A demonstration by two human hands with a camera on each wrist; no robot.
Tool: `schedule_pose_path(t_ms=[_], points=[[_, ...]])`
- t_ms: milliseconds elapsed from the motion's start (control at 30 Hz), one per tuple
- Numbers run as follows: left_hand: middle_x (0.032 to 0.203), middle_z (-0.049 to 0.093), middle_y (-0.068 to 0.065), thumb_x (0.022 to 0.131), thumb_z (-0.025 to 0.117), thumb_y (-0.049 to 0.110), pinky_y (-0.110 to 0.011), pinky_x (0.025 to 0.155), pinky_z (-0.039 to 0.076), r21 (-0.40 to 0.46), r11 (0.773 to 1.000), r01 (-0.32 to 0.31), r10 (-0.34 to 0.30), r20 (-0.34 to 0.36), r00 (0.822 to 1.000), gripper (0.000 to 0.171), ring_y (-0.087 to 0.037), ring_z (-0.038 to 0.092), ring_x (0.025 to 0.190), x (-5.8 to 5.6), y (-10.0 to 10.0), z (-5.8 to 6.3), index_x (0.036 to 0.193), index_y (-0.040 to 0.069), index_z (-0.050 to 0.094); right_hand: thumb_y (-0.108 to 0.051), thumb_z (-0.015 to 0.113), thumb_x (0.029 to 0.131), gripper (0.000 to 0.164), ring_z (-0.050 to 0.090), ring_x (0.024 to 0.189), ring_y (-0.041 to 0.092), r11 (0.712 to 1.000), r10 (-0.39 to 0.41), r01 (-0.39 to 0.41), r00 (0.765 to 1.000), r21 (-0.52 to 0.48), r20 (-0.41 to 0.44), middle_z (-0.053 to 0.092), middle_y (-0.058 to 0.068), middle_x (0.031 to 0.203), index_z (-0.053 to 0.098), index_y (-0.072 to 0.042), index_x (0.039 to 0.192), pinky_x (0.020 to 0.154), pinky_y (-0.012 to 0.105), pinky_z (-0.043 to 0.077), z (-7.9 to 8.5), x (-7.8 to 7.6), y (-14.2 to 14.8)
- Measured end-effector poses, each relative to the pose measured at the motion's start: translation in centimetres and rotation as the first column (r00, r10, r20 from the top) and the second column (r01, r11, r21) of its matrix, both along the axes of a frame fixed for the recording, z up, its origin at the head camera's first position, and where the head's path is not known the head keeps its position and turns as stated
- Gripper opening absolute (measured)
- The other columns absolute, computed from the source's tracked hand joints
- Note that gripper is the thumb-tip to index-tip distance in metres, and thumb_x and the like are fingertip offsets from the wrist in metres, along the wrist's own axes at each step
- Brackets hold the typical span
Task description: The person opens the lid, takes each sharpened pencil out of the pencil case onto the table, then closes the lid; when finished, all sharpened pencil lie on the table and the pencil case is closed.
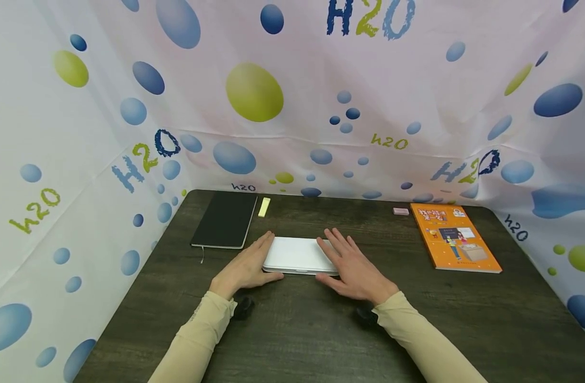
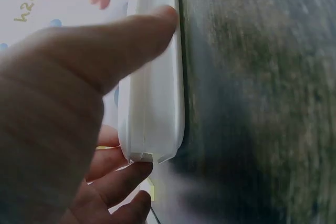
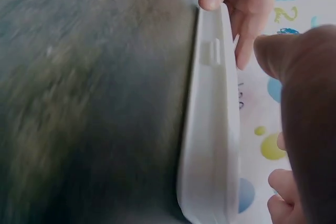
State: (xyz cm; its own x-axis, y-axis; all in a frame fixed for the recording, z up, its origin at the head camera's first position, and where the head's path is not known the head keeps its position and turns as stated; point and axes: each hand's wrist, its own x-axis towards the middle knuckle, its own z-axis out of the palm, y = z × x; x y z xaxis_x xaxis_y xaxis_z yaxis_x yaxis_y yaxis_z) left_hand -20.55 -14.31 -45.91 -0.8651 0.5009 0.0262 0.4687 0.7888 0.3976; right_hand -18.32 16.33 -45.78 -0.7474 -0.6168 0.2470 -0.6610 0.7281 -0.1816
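White case: lies flat on the tabletop, between the two hands, its long front side towards the person.
Left grip: the left hand is loosely extended, fingertips touching the case's left end, thumb reaching round to its front.
Right grip: the right hand is unclenched, fingers spread at the case's right end, thumb by the front corner; contact is hard to tell.
Far left: a black notebook, with a yellow strip just beside it.
Far right: an orange book, a pink eraser near its upper left corner.
Sleeves: pale yellow.
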Motion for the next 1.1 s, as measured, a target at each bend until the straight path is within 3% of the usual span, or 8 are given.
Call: schedule_pose_path(t_ms=[300, 433, 633, 867, 1100], points=[[0.156, 0.032, -0.019, 0.087, 0.075, 0.045, -0.045, 0.112, 0.037, 0.054, 0.999, 0.010, -0.008, -0.030, 1.000, 0.092, -0.032, 0.038, 0.141, -0.5, 0.0, -0.8, 0.154, -0.001, 0.030, -0.059, 0.055, 0.096, 0.079, 0.024, 0.148, 0.037, 0.999, 0.020, -0.020, 1.000, 0.026, 0.009, 0.030, 0.021, 0.159, 0.036, -0.011, 0.155, 0.116, 0.059, 0.023, -1.5, -1.0, -1.2], [0.151, 0.039, -0.016, 0.086, 0.076, 0.044, -0.041, 0.111, 0.038, 0.085, 0.996, 0.018, -0.013, -0.055, 0.998, 0.090, -0.029, 0.042, 0.136, -0.8, -0.2, -1.3, 0.153, 0.001, 0.033, -0.059, 0.056, 0.095, 0.076, 0.028, 0.146, 0.037, 0.999, 0.020, -0.021, 1.000, 0.034, 0.013, 0.033, 0.021, 0.157, 0.041, -0.012, 0.153, 0.116, 0.059, 0.024, -1.5, -1.3, -1.4], [0.150, 0.041, -0.018, 0.085, 0.079, 0.042, -0.046, 0.109, 0.039, 0.117, 0.993, 0.028, -0.021, -0.055, 0.998, 0.090, -0.033, 0.043, 0.134, -1.1, -0.4, -1.5, 0.152, 0.000, 0.035, -0.056, 0.059, 0.095, 0.072, 0.035, 0.142, 0.040, 0.995, 0.047, -0.047, 0.999, 0.091, -0.005, 0.036, 0.026, 0.154, 0.045, -0.012, 0.151, 0.112, 0.059, 0.032, -1.1, -1.8, -1.5], [0.148, 0.044, -0.016, 0.082, 0.080, 0.047, -0.047, 0.107, 0.040, 0.119, 0.993, 0.025, -0.019, -0.054, 0.998, 0.094, -0.032, 0.044, 0.131, -1.4, -0.8, -1.6, 0.152, 0.002, 0.036, -0.051, 0.061, 0.096, 0.068, 0.046, 0.131, 0.038, 0.981, 0.104, -0.092, 0.992, 0.172, -0.064, 0.045, 0.023, 0.146, 0.046, -0.014, 0.150, 0.103, 0.056, 0.040, -0.5, -2.5, -1.4], [0.149, 0.044, -0.014, 0.081, 0.079, 0.050, -0.046, 0.106, 0.041, 0.133, 0.990, 0.053, -0.044, -0.066, 0.997, 0.096, -0.030, 0.045, 0.130, -1.7, -1.2, -1.8, 0.152, 0.003, 0.036, -0.050, 0.051, 0.101, 0.062, 0.049, 0.118, 0.036, 0.955, 0.210, -0.180, 0.972, 0.237, -0.109, 0.047, 0.021, 0.134, 0.046, -0.012, 0.150, 0.100, 0.051, 0.044, -0.2, -3.2, -1.0]])
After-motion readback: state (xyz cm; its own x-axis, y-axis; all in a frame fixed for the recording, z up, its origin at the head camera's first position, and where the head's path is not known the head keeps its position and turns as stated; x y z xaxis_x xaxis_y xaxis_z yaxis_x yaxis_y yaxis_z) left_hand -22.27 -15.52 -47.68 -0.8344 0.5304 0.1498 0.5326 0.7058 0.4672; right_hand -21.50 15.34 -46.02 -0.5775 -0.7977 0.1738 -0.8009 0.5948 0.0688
